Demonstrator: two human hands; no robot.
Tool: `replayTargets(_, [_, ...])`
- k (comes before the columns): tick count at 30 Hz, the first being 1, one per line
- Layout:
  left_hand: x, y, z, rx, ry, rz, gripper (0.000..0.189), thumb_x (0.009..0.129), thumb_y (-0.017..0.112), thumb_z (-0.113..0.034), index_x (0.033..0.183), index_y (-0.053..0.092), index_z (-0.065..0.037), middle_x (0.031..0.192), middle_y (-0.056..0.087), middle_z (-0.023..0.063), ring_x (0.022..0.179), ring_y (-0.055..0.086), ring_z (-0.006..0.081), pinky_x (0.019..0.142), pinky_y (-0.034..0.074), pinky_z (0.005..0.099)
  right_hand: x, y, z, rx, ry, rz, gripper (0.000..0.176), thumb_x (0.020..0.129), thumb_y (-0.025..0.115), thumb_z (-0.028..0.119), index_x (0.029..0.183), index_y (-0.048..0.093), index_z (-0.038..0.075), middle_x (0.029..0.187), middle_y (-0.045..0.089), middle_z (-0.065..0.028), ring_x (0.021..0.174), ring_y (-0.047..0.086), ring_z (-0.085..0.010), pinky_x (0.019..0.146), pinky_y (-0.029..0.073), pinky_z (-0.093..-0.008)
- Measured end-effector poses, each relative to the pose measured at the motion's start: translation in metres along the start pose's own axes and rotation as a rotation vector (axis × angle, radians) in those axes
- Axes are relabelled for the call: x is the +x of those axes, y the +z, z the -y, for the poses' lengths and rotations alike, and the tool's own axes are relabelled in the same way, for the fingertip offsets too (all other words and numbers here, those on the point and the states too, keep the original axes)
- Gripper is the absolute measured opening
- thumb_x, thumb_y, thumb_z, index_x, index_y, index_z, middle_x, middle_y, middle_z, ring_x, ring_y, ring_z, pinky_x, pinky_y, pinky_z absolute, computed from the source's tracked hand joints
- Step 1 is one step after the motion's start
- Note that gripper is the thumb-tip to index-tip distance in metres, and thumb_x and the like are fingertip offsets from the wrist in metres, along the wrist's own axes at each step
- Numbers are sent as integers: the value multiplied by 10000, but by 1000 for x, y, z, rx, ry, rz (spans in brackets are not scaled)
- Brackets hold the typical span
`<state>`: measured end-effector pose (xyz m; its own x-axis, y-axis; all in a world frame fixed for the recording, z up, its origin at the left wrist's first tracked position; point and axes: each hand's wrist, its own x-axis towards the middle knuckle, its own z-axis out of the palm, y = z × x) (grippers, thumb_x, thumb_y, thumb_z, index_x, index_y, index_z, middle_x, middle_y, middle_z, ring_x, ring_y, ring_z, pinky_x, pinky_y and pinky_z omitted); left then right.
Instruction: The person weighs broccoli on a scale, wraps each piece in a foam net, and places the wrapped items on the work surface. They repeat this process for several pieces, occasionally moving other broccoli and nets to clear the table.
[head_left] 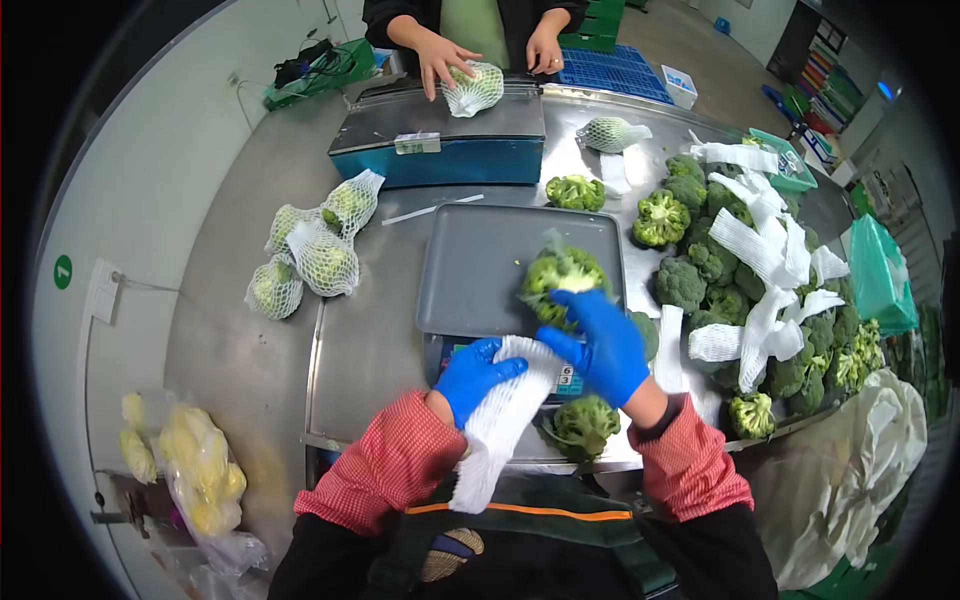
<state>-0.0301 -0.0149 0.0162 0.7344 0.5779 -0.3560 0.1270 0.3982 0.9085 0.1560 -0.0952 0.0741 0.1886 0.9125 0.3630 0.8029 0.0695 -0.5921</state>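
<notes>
In a blue glove, my left hand [478,378] is closed on a white foam net sleeve [502,425] that hangs down toward my lap. My right hand [600,340], also gloved in blue, has its thumb and fingers spread at the near side of a broccoli head [565,280]. That head is over the right part of the grey scale tray [475,270]; whether it rests there or is held up is unclear. The scale's keypad [568,378] shows partly between my hands. Another broccoli head [582,427] lies just below it, near the table edge.
Netted broccoli [325,255] lies at the left. A broccoli pile [740,270] with loose white sleeves [765,240] covers the right. Across the table, a person's hand [440,58] touches a netted head [473,88] on a blue-sided machine [440,160].
</notes>
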Motion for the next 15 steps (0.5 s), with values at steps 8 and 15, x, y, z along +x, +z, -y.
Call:
replayTargets(8, [-31, 60, -31, -1561, -786, -37, 195, 870, 514, -120, 1030, 577, -28, 968, 611, 84, 863, 602, 192, 792, 481, 326, -61, 18, 13, 188, 243, -27, 171, 789, 642, 248, 821, 629, 80, 778, 612, -116, 703, 605, -298, 620, 478, -359])
replayTargets(15, [-20, 57, 55, -871, -394, 139, 286, 919, 502, -268, 1113, 547, -62, 1009, 622, 76, 887, 615, 198, 802, 488, 338, -67, -3, 4, -308, -90, -98, 64, 701, 661, 123, 696, 600, 105, 742, 537, -108, 656, 520, -279, 550, 404, -353])
